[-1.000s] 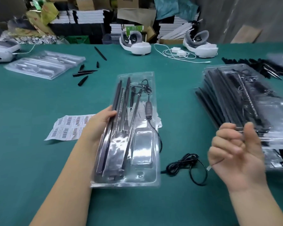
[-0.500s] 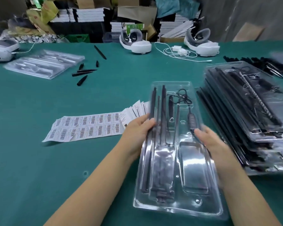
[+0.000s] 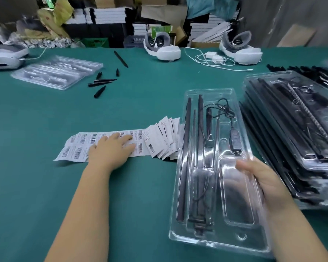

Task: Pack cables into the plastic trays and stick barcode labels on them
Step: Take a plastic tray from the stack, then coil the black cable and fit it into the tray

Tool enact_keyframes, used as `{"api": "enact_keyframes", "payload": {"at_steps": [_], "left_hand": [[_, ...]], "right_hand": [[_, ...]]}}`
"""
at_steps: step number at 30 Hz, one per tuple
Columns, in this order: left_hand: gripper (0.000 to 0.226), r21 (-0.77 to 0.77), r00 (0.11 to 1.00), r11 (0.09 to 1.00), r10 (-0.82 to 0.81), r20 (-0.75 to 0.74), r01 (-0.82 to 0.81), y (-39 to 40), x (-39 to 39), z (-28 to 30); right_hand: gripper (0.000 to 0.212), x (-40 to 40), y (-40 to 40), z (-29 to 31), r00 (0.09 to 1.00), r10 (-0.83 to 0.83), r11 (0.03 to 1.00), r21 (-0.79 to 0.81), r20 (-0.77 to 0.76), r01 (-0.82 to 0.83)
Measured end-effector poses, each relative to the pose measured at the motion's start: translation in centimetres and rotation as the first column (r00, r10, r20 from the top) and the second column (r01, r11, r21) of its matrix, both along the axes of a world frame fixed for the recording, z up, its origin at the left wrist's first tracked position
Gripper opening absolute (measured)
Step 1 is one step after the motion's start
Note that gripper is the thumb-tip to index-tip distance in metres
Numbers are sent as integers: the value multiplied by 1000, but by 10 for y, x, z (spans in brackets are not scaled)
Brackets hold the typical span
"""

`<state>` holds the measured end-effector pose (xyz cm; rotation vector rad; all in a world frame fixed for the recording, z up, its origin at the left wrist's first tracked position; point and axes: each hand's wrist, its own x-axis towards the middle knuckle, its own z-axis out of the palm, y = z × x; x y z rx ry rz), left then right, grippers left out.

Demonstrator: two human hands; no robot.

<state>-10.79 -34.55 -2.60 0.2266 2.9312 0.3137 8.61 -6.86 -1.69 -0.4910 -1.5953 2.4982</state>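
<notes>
**Tray packed, label not yet on: risks & counts**

Tray (image 3: 212, 241) lies flat on the worktop (image 3: 36, 195), nearest the viewer, w/ its right edge just beside the stack (image 3: 295, 140) of filled trays. Right hand (image 3: 261, 182) grips the tray's right edge, thumb on top, fingers curled under. Left hand (image 3: 110, 150) is spread flat on the label sheet (image 3: 76, 150), fingers straight, pinching nothing.

Risks, as I judge them:
- Label peeled one-handed could curl or tear, as the sheet is thin & lies loose.
- Fanned label sheets (image 3: 165, 138) touch the tray's left edge; sliding the tray could drag or scatter them.
- Cable (image 3: 225, 110) sits loosely coiled at the tray's far end; tilting the tray may spill it or the rods (image 3: 185, 148).
- Stack leans in a stagger; a knock from the right hand could shift it.

Counts, near to far:
- hands: 2
- tray being worked: 1
- cable in it: 1, w/ inline controller (image 3: 235, 140)
- long rods in it: approx. 4, overlap makes it unsure
- label sheets: 1 flat, plus a fan too overlapped to count
- stack: several trays, can't count
- loose black tips (image 3: 100, 86): approx. 5, plus 1 pen-like stick (image 3: 121, 59)
- empty trays (image 3: 55, 74), far left: stack, number unclear
- headsets: 3 (third cut off at far left)
</notes>
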Motion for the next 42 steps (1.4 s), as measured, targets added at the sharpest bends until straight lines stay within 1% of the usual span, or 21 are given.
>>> {"api": "enact_keyframes", "payload": {"at_steps": [2,6,8,10,13,15,18,20,22,24,26,27,28,29,30,31,32,34,36,38,42], "left_hand": [[50,-44,1000,999,21,-6,-21,2,2,2],[58,-122,992,986,121,45,-115,1,8,0],[63,-158,981,972,187,55,-177,-1,11,2],[65,-202,970,955,234,59,-218,-4,17,7],[63,-243,960,937,273,67,-250,-9,22,13],[62,-278,958,926,282,58,-256,-8,25,16],[61,-294,948,912,313,51,-286,-6,25,18],[62,-303,942,903,332,46,-304,-5,24,17],[63,-303,938,896,347,23,-324,-5,21,13],[64,-286,929,887,370,-31,-363,-4,17,10],[64,-253,913,877,398,-93,-408,-3,13,8],[62,-224,902,874,414,-121,-431,-3,11,5],[60,-179,889,872,431,-155,-455,-2,10,2],[55,-112,874,875,445,-196,-470,-1,9,0],[50,-21,863,887,442,-246,-461,1,8,-1],[47,84,859,909,414,-302,-408,4,8,-2],[47,174,865,936,350,-359,-307,8,7,-1],[49,219,891,975,135,-434,-41,18,10,0],[54,101,908,991,-36,-418,86,29,14,-4],[59,12,934,997,-73,-349,83,34,15,-10],[48,37,925,999,14,-380,0,30,8,-14]], "right_hand": [[15,-2,-5,9,1000,7,1000,-29,-8,-8],[34,-4,-6,29,999,-40,972,234,37,30],[29,-6,-5,38,999,-45,955,294,11,40],[15,-13,-6,46,998,-62,965,254,-9,62],[20,-30,-4,46,996,-87,956,280,-1,84],[23,-46,-3,45,999,-48,973,228,16,44],[51,-67,-2,37,1000,-16,1000,26,24,16],[74,-72,-6,24,1000,1,1000,-10,27,0],[79,-72,-12,9,998,21,1000,12,59,-21],[70,-74,-14,-1,995,2,998,60,97,-8],[59,-75,-13,-6,990,-85,977,205,111,60],[52,-77,-11,-8,981,-161,917,384,111,107],[45,-77,-8,-9,966,-240,778,616,100,129],[39,-76,-5,-12,955,-285,585,804,84,104],[36,-74,-3,-14,951,-299,426,903,83,55],[34,-73,-2,-14,951,-295,334,943,96,8],[34,-73,-2,-15,952,-285,289,957,117,-31],[34,-75,0,-13,953,-254,249,964,163,-98],[36,-75,3,-10,948,-233,289,946,215,-143],[38,-71,6,-6,939,-224,356,919,260,-170],[33,-59,7,5,935,-141,283,918,326,-278]]}}
